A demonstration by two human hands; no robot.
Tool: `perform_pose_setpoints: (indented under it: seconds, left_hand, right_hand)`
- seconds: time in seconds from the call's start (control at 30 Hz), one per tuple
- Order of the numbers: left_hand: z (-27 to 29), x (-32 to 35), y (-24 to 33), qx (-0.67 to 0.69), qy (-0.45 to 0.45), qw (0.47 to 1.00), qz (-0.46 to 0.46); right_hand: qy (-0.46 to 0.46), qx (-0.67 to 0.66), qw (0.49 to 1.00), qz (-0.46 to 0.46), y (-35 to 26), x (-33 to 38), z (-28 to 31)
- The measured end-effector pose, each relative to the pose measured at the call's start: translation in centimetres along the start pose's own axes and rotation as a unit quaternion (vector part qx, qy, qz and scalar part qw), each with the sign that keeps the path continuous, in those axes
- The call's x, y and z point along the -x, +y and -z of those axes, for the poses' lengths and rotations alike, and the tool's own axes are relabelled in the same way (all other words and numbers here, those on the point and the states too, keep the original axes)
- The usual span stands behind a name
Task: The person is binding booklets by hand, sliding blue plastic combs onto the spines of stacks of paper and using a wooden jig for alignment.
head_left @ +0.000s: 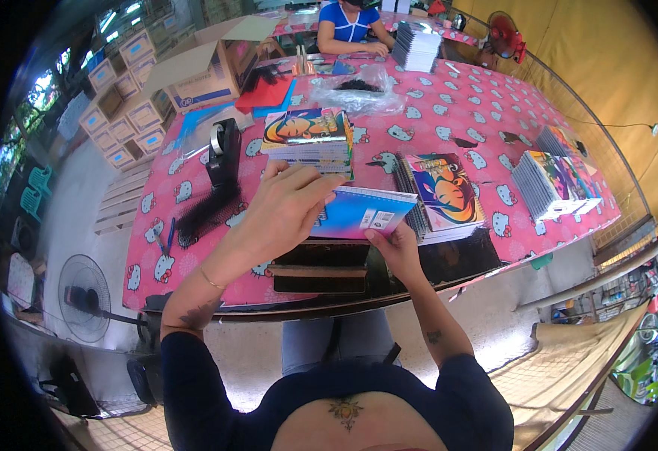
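Observation:
Over the near edge of the table, a notebook with a blue and purple back cover is held tilted in front of me. My right hand pinches its lower right corner between thumb and fingers. At its left end, my left hand is closed on it, the fingers bent over the edge and partly hiding the cover. Just beyond is a stack of notebooks with colourful illustrated covers. To the right of my right hand lies another stack of spiral-bound notebooks, the top cover showing a drawn face.
A black tape dispenser and dark binding coils lie left on the pink patterned table. More notebooks stand at right. An open carton sits back left. Across the table, a person in blue sits beside a notebook stack.

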State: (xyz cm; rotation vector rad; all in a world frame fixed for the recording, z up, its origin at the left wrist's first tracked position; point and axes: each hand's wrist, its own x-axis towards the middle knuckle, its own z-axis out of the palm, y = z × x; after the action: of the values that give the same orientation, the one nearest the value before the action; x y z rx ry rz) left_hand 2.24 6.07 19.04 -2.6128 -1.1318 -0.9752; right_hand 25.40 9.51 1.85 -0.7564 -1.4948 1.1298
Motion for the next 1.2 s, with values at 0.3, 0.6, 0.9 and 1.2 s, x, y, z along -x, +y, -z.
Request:
perform_pose_setpoints:
  seconds: [0.3, 0.6, 0.9, 1.2]
  left_hand:
    - [-4.0, 7.2, -0.5, -0.197, -0.032, 0.979, 0.040]
    - [-12.4, 17.2, -2.0, 0.331, 0.272, 0.815, 0.389]
    - [-8.6, 21.5, -20.6, -0.319, 0.090, 0.909, 0.255]
    - [-9.0, 17.6, -17.3, -0.211, 0.041, 0.954, 0.208]
  right_hand:
    - [-0.086, 0.016, 0.996, -0.025, 1.6, 0.7, -1.4]
    - [-0.012, 0.012, 0.999, -0.037, 1.5, 1.0, -2.1]
    - [0.128, 0.188, 0.960, 0.164, -2.5, -0.1, -2.0]
    - [-0.131, 0.409, 0.868, 0.248, -4.4, -4.2, -10.1]
